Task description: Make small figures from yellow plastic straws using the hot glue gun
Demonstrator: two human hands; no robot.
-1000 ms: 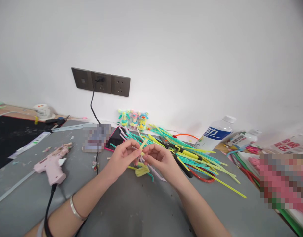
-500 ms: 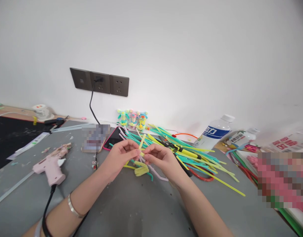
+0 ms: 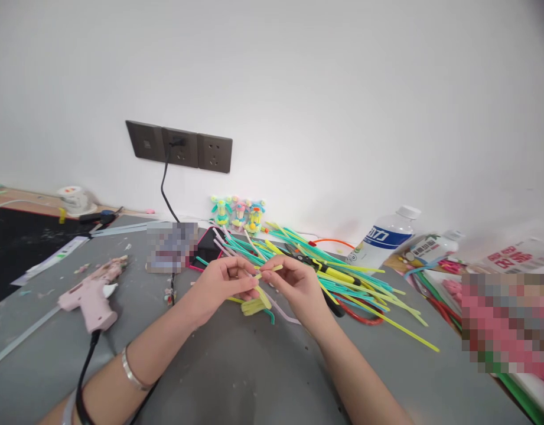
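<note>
Between my two hands is a pale yellow pipe cleaner (image 3: 264, 297), bent so that one end points down and the other up to the right. My left hand (image 3: 227, 284) pinches it between thumb and fingertips. My right hand (image 3: 292, 282) grips its upper part, fingertips close to those of the left. Just below, on the mat, lies a folded yellow-green pipe cleaner piece (image 3: 252, 307), partly covered by the held one. Behind and to the right spreads a pile of yellow, teal and lilac pipe cleaners (image 3: 378, 290), with yellow-and-black pliers (image 3: 329, 271) among them.
A pink hot glue gun (image 3: 93, 295) lies left on the grey mat (image 3: 236, 378). Three small pipe cleaner figures (image 3: 238, 213) stand against the wall. A phone (image 3: 171, 248) is behind my left hand. A plastic bottle (image 3: 384, 237) stands at the back right.
The held yellow pipe cleaner stood upward from my fingers; now one end points down and the other up right. My fingers have shifted on it, while both arms stay nearly in place.
</note>
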